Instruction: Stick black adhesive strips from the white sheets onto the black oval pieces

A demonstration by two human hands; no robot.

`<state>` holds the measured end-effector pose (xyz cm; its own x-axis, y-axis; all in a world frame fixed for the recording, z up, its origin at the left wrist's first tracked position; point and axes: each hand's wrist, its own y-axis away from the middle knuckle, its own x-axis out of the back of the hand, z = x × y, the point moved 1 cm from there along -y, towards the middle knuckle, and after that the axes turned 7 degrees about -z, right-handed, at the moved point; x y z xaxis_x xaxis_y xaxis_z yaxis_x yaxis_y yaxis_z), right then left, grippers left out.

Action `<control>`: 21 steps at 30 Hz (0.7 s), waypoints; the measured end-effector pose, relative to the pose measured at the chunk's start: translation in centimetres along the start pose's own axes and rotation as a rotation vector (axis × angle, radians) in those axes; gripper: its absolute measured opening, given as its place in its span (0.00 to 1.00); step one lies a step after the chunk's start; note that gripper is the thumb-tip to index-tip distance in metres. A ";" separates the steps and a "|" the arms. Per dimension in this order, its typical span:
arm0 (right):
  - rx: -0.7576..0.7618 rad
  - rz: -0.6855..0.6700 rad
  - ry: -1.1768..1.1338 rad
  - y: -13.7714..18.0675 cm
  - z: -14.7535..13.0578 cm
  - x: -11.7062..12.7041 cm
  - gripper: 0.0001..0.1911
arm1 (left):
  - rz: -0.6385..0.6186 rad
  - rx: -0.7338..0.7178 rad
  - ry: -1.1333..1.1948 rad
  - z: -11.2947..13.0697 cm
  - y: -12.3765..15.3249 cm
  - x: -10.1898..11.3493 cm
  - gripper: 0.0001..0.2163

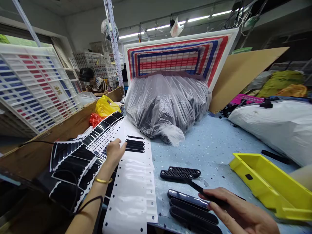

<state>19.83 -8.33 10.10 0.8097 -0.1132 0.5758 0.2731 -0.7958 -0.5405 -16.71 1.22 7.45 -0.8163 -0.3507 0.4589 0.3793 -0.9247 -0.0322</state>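
My left hand [115,150] reaches onto a white perforated backing sheet [133,188], fingers curled with the fingertips on a row of thin black adhesive strips [135,145]; whether it pinches one I cannot tell. My right hand [240,214] lies near the table's front edge, fingers closed around a slim black plastic piece [198,189]. Just left of it sit three long black plastic parts [192,209] side by side. Two textured black oval pieces [180,173] lie a little farther back.
Sheets of black stickers [80,156] fan out at left. A big clear bag of black parts [165,104] sits at the back, a white sack [273,126] at right, a yellow tray [270,183] front right. A person sits far left behind a cardboard wall [70,125].
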 end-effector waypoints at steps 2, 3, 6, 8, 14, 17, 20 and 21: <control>0.027 -0.066 -0.030 -0.3 -1.3 -0.4 0.06 | -0.136 -0.047 0.057 1.1 3.5 -2.2 0.12; 0.015 -0.106 -0.061 -0.4 -1.8 -0.6 0.06 | -0.316 -0.066 0.186 1.6 5.4 -3.5 0.15; -0.055 -0.246 -0.179 -0.1 -3.1 -0.9 0.08 | -0.638 0.009 0.496 2.6 10.6 -6.8 0.16; -0.092 -0.297 -0.230 0.5 -3.2 -0.7 0.09 | -0.735 0.093 0.611 2.6 12.9 -8.1 0.16; -0.162 -0.311 -0.324 2.6 -1.9 -0.1 0.08 | -0.776 0.234 0.771 1.5 15.1 -10.0 0.17; -0.198 -0.325 -0.374 3.3 -1.3 -0.1 0.07 | -0.791 0.268 0.818 1.5 15.8 -10.6 0.16; -0.275 -0.356 -0.416 4.4 -0.4 -0.2 0.09 | -0.763 0.302 0.886 1.6 16.1 -10.2 0.17; -0.315 -0.360 -0.437 4.9 0.1 -0.2 0.12 | -0.728 0.308 0.903 1.5 16.0 -9.9 0.17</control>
<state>21.07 -12.14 7.34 0.8506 0.3933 0.3491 0.4556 -0.8826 -0.1157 -1.94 -9.89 3.75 -0.8465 0.1488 -0.5111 -0.3103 -0.9181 0.2467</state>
